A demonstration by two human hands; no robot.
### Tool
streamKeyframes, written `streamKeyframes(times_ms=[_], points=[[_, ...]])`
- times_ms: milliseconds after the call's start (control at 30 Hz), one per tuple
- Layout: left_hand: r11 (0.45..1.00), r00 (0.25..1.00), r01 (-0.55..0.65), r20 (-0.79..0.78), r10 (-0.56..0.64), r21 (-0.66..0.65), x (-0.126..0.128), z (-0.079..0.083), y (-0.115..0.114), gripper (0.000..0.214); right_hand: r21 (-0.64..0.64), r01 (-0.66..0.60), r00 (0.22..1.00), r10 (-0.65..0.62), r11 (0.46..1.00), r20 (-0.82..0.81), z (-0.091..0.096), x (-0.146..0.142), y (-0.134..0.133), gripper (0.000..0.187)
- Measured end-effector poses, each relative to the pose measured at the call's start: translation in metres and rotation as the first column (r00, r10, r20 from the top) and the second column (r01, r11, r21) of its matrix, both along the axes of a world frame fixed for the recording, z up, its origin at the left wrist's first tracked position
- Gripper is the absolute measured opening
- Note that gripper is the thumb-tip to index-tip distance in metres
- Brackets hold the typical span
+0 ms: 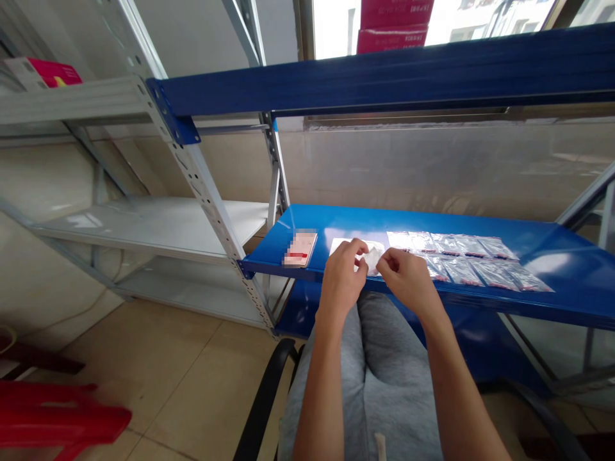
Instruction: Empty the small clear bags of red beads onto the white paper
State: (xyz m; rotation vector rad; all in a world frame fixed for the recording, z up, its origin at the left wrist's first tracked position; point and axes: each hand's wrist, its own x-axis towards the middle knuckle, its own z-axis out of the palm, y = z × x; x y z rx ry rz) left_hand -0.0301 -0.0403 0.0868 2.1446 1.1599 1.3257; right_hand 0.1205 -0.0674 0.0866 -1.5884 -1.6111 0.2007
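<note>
Between my hands, over the blue shelf's front edge, is a thin, whitish, crumpled piece like a small plastic bag (372,257). My right hand (407,274) pinches its right side with thumb and forefinger. My left hand (343,272) is at its left, fingers curled with the tips close to the piece; the exact grip is hard to make out. Under them lies a white sheet (338,244), partly covered by my left hand. Right of my hands, clear zip bags (461,269) with red edges lie flat in two rows.
A phone-like pinkish object (302,248), partly blurred out, lies at the left of the blue shelf (346,218). A blue beam (384,80) crosses above. Grey uprights (206,186) and white shelves (158,221) stand left. A red plastic stool (57,413) is on the floor.
</note>
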Motion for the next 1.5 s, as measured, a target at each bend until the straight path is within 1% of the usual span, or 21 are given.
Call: streamKeyframes(times_ms=[67, 100, 267, 433, 500, 567, 667, 700, 733, 767, 800, 867, 900, 933, 1000, 1167, 1267, 1333, 1400, 1467, 1500], points=[[0.998, 0.998, 0.055, -0.026, -0.055, 0.001, 0.002, 0.001, -0.001, 0.025, 0.006, 0.005, 1.0, -0.005, 1.0, 0.0, -0.002, -0.004, 0.001, 0.026], [0.998, 0.998, 0.056, -0.038, -0.057, -0.008, 0.004, 0.001, -0.002, 0.025, 0.011, 0.003, 1.0, -0.004, 1.0, 0.009, -0.002, -0.005, 0.002, 0.026], [0.991, 1.0, 0.0, -0.011, -0.002, -0.132, 0.008, -0.001, 0.0, 0.019, 0.029, -0.081, 0.993, 0.078, 0.996, 0.083, -0.003, -0.006, 0.001, 0.02], [0.973, 0.996, -0.042, 0.063, 0.058, -0.228, 0.003, -0.002, 0.003, 0.016, 0.038, -0.146, 0.988, 0.143, 0.989, 0.059, 0.0, -0.009, -0.002, 0.021], [0.974, 0.995, -0.039, 0.082, 0.059, -0.222, 0.001, -0.003, 0.003, 0.021, 0.025, -0.155, 0.988, 0.155, 0.988, 0.012, -0.001, -0.009, 0.0, 0.023], [0.979, 0.993, -0.032, 0.104, 0.054, -0.201, -0.002, -0.004, 0.004, 0.026, 0.006, -0.148, 0.985, 0.148, 0.989, -0.084, -0.004, -0.006, 0.004, 0.026], [0.978, 0.979, 0.015, 0.204, 0.027, -0.206, -0.004, -0.007, 0.006, 0.027, -0.043, -0.012, 0.962, 0.0, 0.999, -0.274, -0.016, 0.003, 0.013, 0.027], [0.976, 0.966, 0.048, 0.258, 0.009, -0.213, -0.005, -0.008, 0.007, 0.026, -0.082, 0.023, 0.935, -0.051, 0.996, -0.352, -0.021, 0.006, 0.017, 0.03], [0.972, 0.948, 0.086, 0.317, -0.012, -0.219, -0.006, -0.009, 0.008, 0.024, -0.133, 0.011, 0.891, -0.071, 0.991, -0.448, -0.026, 0.009, 0.02, 0.034], [0.967, 0.928, 0.124, 0.371, -0.034, -0.221, -0.006, -0.01, 0.01, 0.023, -0.184, -0.061, 0.826, -0.054, 0.981, -0.56, -0.031, 0.012, 0.022, 0.038], [0.963, 0.91, 0.157, 0.411, -0.054, -0.22, -0.007, -0.012, 0.012, 0.021, -0.211, -0.177, 0.736, -0.013, 0.961, -0.677, -0.035, 0.014, 0.025, 0.041], [0.952, 0.888, 0.204, 0.453, -0.081, -0.228, -0.008, -0.015, 0.016, 0.019, -0.169, -0.406, 0.523, 0.076, 0.898, -0.849, -0.044, 0.018, 0.028, 0.043], [0.945, 0.882, 0.22, 0.463, -0.088, -0.241, -0.008, -0.017, 0.018, 0.019, -0.129, -0.472, 0.441, 0.107, 0.872, -0.891, -0.047, 0.02, 0.029, 0.042], [0.94, 0.88, 0.231, 0.467, -0.09, -0.253, -0.009, -0.02, 0.02, 0.019, -0.095, -0.503, 0.39, 0.128, 0.859, -0.912, -0.05, 0.021, 0.03, 0.041], [0.933, 0.878, 0.236, 0.47, -0.086, -0.27, -0.01, -0.025, 0.023, 0.019, -0.058, -0.503, 0.361, 0.148, 0.862, -0.921, -0.055, 0.024, 0.032, 0.04], [0.931, 0.862, 0.216, 0.505, -0.04, -0.295, -0.007, -0.04, 0.033, 0.018, -0.028, -0.42, 0.404, 0.16, 0.907, -0.901, -0.063, 0.028, 0.038, 0.04], [0.923, 0.859, 0.189, 0.512, 0.01, -0.336, -0.007, -0.047, 0.042, 0.018, -0.042, -0.405, 0.486, 0.176, 0.913, -0.856, -0.057, 0.032, 0.054, 0.045], [0.929, 0.873, 0.133, 0.484, 0.054, -0.344, -0.012, -0.048, 0.052, 0.016, -0.064, -0.398, 0.598, 0.206, 0.915, -0.775, -0.045, 0.037, 0.074, 0.043], [0.946, 0.891, 0.022, 0.435, 0.129, -0.325, -0.02, -0.048, 0.068, 0.017, -0.098, -0.391, 0.744, 0.251, 0.915, -0.62, -0.028, 0.04, 0.099, 0.033], [0.958, 0.921, -0.101, 0.339, 0.193, -0.269, -0.028, -0.046, 0.087, 0.021, -0.165, -0.321, 0.897, 0.244, 0.932, -0.369, -0.009, 0.041, 0.124, 0.023], [0.959, 0.941, -0.139, 0.27, 0.205, -0.245, -0.031, -0.046, 0.097, 0.024, -0.197, -0.287, 0.948, 0.249, 0.937, -0.198, 0.0, 0.04, 0.136, 0.019]])
